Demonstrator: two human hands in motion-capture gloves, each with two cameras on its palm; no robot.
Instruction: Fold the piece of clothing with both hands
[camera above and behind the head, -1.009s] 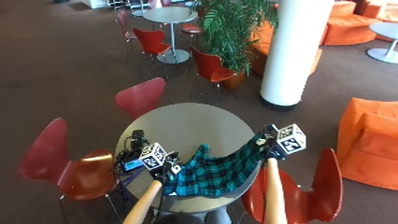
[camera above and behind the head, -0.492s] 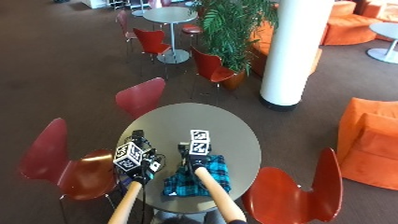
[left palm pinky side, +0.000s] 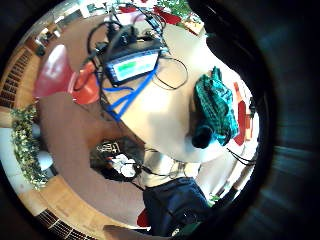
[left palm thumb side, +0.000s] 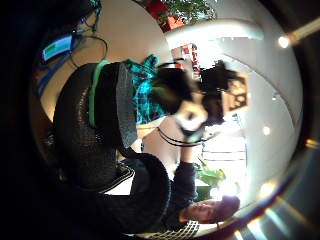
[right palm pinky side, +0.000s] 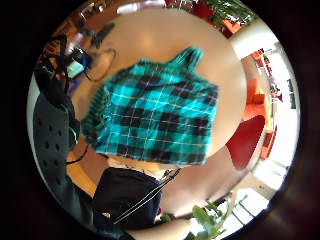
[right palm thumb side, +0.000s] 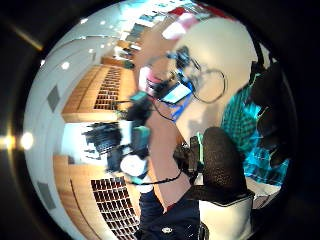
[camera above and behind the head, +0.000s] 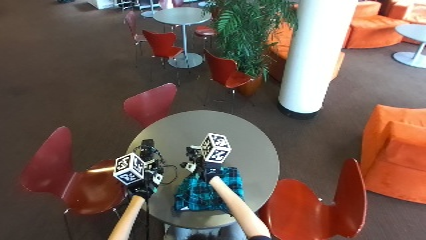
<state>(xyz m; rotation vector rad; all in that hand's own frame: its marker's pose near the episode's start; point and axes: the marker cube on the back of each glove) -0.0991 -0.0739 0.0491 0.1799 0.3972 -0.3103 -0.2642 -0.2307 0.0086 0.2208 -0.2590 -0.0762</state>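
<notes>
A teal and black plaid garment (camera above and behind the head: 203, 197) lies folded into a compact block at the near edge of the round grey table (camera above and behind the head: 200, 130). My right hand (camera above and behind the head: 205, 171) hovers over its far edge, fingers relaxed and holding no cloth. From that palm the whole garment (right palm pinky side: 155, 120) shows flat on the tabletop, with nothing on top of it. My left hand (camera above and behind the head: 143, 187) is off to the left, beside the table's left rim and apart from the cloth, holding nothing. From the left palm, the garment (left palm pinky side: 215, 107) lies some way off across the table.
A small device with a tangle of cables (camera above and behind the head: 148, 150) sits on the table's left part, close to my left hand. Red chairs stand at the left (camera above and behind the head: 60, 170), far side (camera above and behind the head: 150, 102) and right (camera above and behind the head: 313, 205) of the table.
One second ago the garment was spread wide between both hands. My right hand swept leftward across the table, the cloth is now doubled over, and both hands have let go.
</notes>
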